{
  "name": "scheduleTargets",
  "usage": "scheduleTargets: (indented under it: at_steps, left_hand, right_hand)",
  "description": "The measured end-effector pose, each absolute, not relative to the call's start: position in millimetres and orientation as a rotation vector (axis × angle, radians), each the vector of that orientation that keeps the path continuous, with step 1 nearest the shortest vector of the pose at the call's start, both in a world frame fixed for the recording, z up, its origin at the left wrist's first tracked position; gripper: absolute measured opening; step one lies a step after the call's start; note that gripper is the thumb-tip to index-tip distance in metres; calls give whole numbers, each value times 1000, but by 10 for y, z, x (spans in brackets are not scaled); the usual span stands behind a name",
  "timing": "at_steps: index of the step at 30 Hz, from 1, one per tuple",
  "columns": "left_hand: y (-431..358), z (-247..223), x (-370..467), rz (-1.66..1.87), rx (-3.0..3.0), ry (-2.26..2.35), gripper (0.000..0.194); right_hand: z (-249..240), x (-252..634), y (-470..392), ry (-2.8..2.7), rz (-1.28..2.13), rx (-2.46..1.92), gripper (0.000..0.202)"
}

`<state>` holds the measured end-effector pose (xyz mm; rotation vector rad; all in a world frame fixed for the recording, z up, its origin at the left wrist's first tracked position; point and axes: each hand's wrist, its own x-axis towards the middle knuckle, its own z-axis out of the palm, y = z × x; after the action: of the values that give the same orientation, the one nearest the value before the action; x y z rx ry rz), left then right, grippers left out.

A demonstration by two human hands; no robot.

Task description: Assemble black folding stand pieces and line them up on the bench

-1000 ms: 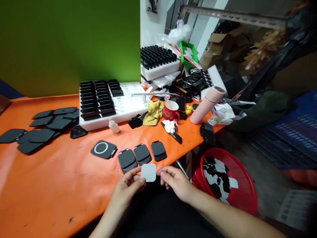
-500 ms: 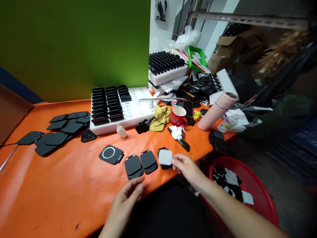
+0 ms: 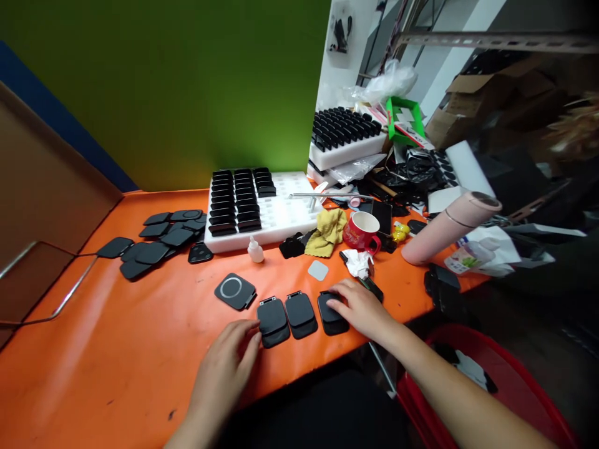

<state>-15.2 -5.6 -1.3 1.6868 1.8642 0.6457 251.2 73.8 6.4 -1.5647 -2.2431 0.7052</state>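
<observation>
- Three black pads lie in a row near the bottom middle of the frame, on the orange table (image 3: 116, 349).
- The right hand (image 3: 358, 307) rests on the right pad (image 3: 330, 313), fingers spread flat on top. It presses down and is not closed around the pad.
- The left hand (image 3: 224, 368) lies flat on the table, fingers loose and open, holding nothing. Its fingertips almost touch the left pad (image 3: 272, 321).
- The middle pad (image 3: 300, 313) sits between the two hands, with no hand on it.
- The pads' small tabs point to the top of the frame, away from the person.
- A small grey square (image 3: 318, 270) lies alone, just above the right pad, closer to the right hand.
- A black square with a white ring (image 3: 234, 290) sits up and left of the row.
- A red cup (image 3: 361, 232) stands further up.
</observation>
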Motion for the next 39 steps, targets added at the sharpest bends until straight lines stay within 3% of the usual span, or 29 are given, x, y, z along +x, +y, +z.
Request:
scheduleTargets:
  at_steps: [3, 7, 14, 18, 22, 25, 29, 31, 33, 36, 39]
  left_hand:
    - [58, 23, -195, 608, 1805, 1909, 23]
    - [223, 40, -394, 605, 1765, 2046, 25]
    - [620, 29, -623, 629, 1671, 2020, 59]
    - [786, -2, -669, 623, 1511, 1974, 68]
    - [746, 1, -780, 681, 1303, 1790, 43]
    - [569, 34, -841, 744, 1172, 1610, 26]
    - [295, 67, -809, 1008, 933, 1317, 14]
    - [205, 75, -749, 1118, 851, 1200, 20]
    - [160, 89, -678, 1152, 829, 1164, 24]
    - [147, 116, -585, 1221, 684, 1181, 11]
    - [134, 124, -518, 1233, 567, 1256, 37]
  right_hand:
    - [171, 2281, 749, -2480, 687, -1369, 30]
    - [199, 1969, 779, -2779, 700, -1130, 64]
    - [182, 1777, 816, -2938, 602, -1169, 84]
    - [205, 1742, 933, -2995, 643, -1111, 73]
    - [263, 1756, 1043, -2959, 709, -1001, 56]
    - [301, 1700, 1053, -2675, 826, -1050, 30]
    - [237, 1472, 938, -1952, 1742, -1152, 32]
    - [182, 1349, 850, -1600, 2267, -1031, 39]
    - [149, 1263, 773, -1388, 2532, -853, 36]
    - [142, 1211, 703, -1300, 2469, -826, 28]
    - [123, 1196, 669, -1334, 2301, -947, 27]
